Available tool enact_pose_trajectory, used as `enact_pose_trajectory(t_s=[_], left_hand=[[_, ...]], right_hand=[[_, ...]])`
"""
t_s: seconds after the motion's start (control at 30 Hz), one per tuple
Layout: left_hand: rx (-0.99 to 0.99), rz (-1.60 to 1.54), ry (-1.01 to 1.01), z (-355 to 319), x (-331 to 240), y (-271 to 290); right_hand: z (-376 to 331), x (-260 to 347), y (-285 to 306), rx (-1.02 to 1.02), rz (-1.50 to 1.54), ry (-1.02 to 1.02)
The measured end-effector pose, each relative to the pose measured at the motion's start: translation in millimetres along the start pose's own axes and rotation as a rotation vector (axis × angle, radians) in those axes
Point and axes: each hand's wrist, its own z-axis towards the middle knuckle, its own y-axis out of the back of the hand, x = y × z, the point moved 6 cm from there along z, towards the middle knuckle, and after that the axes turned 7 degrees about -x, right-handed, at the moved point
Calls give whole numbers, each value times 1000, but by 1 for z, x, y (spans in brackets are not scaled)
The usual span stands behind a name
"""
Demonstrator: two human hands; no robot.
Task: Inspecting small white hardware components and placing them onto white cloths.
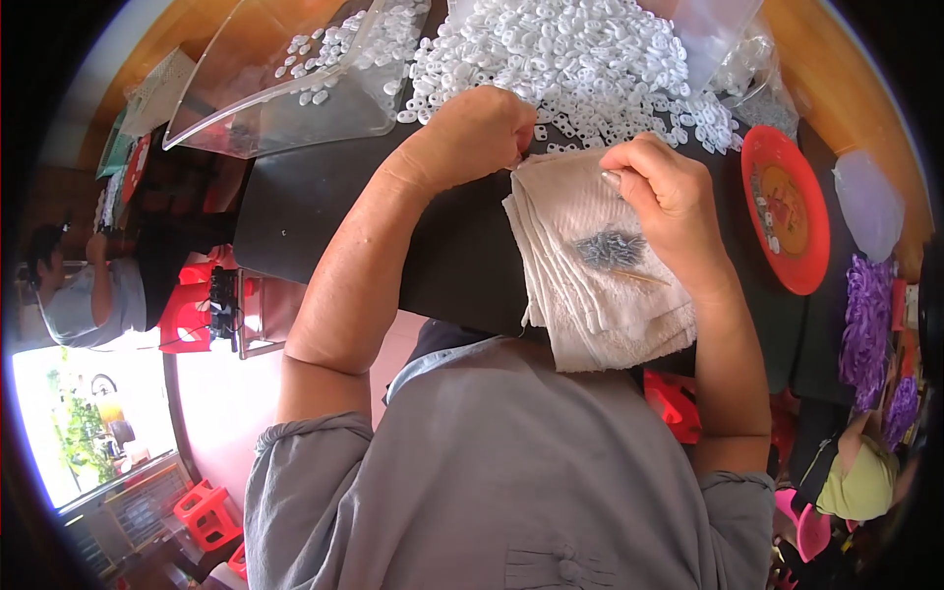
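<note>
My left hand [482,133] is closed at the near edge of a heap of small white plastic pieces with holes [560,59]; whatever its fingertips pinch is too small to make out. To its right, my right hand [664,192] hovers over a folded beige cloth [560,305], thumb and forefinger pressed together. Anything between them cannot be told. On the cloth lies a small pile of thin grey metal pins [608,248], with a slim tan stick [639,277] beside it. The cloth hangs over the near edge of the black table [457,265].
A clear plastic bin [295,123] with more white pieces lies tipped at the back left. On the right are a red oval tray [801,221], a clear plastic bag [762,79] and purple strips [865,329]. Other people sit at far left and lower right, near red stools [208,516].
</note>
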Motion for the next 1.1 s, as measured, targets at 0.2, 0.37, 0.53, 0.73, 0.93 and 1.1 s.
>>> enact_pose_trajectory(t_s=[0.2, 0.37, 0.53, 0.73, 0.93, 1.1], left_hand=[[-87, -6, -25, -6, -6, 23], [-20, 39, -54, -9, -3, 17], [1, 80, 23, -7, -2, 14], [-25, 94, 26, -7, 1, 12], [-33, 121, 64, -4, 0, 9], [-37, 144, 79, -4, -3, 8]], right_hand=[[1, 0, 4, -31, -2, 7], [1, 0, 3, -15, -8, -1], [0, -1, 3, -24, -11, 12], [1, 1, 4, -33, -2, 10], [1, 0, 3, -34, -19, 24], [0, 0, 4, -43, -12, 16]])
